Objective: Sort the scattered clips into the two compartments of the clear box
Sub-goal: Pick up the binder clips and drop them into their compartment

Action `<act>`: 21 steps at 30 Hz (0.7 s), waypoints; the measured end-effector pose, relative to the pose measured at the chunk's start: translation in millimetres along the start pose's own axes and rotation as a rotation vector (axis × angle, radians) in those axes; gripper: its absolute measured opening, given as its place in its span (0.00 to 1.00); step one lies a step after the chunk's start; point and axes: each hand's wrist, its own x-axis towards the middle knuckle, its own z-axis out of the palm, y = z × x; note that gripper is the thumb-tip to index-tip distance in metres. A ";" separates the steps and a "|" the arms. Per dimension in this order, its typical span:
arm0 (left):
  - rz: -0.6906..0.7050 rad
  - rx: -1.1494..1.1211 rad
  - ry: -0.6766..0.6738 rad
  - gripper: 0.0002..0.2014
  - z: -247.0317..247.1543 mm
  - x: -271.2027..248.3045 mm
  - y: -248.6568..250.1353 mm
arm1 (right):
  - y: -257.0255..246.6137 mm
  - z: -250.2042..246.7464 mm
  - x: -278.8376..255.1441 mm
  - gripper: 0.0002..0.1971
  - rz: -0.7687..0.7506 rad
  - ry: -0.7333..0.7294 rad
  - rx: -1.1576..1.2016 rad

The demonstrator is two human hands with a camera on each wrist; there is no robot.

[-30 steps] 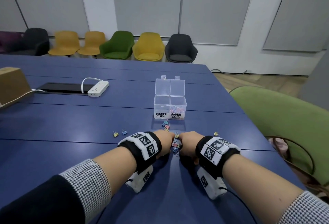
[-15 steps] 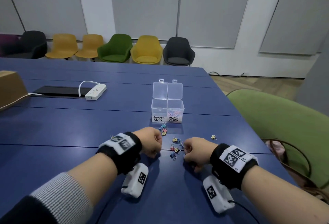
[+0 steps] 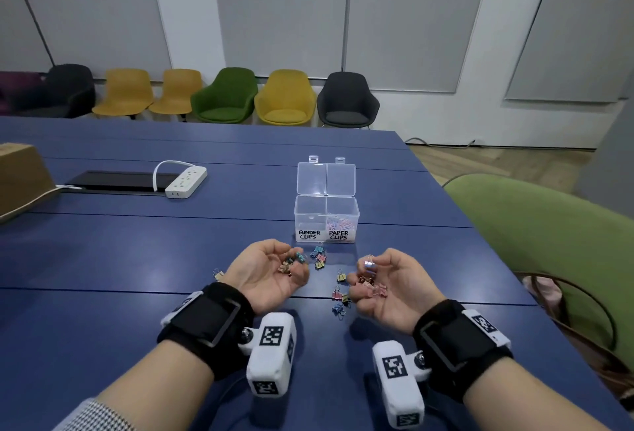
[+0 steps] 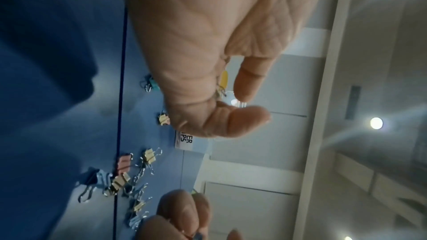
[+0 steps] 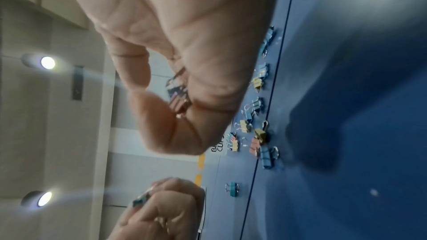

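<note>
**Both palms up, each cupping binder clips**

Nearest, two forearms reach over the blue table, each wrist wrapped in a black strap with a white marker block.

Just beyond the straps, the left hand lies palm up with its fingers curled loosely round a few binder clips in the left palm, teal and pinkish ones among them. The right hand is also turned palm up, fingers curled inward, cradling pink binder clips in the right palm; a pale one sits up at its fingertips.

Between the two hands, loose binder clips lie scattered on the tabletop in pink, yellow and blue. One more clip lies just outside the left hand. A small cluster sits slightly ahead of the left fingertips.

Farther ahead of both hands stands the clear box, lids tipped back. Its left compartment reads "BINDER CLIPS", and whether anything lies in it I cannot tell. Its right compartment reads "PAPER CLIPS" and holds coloured paper clips.

Well beyond the left hand rest a white power strip and a cardboard box. Farthest off, a row of chairs lines the wall.
</note>
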 end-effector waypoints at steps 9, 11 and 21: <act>-0.193 0.637 0.123 0.06 11.2 12.3 11.5 | -11.4 1.8 19.0 0.11 0.164 0.199 -0.677; -0.185 0.716 0.138 0.07 16.4 18.7 27.0 | -25.4 1.3 21.6 0.12 0.250 0.187 -0.877; 0.323 0.825 0.227 0.19 73.2 80.3 91.2 | -120.1 54.1 93.4 0.11 0.212 0.335 -1.266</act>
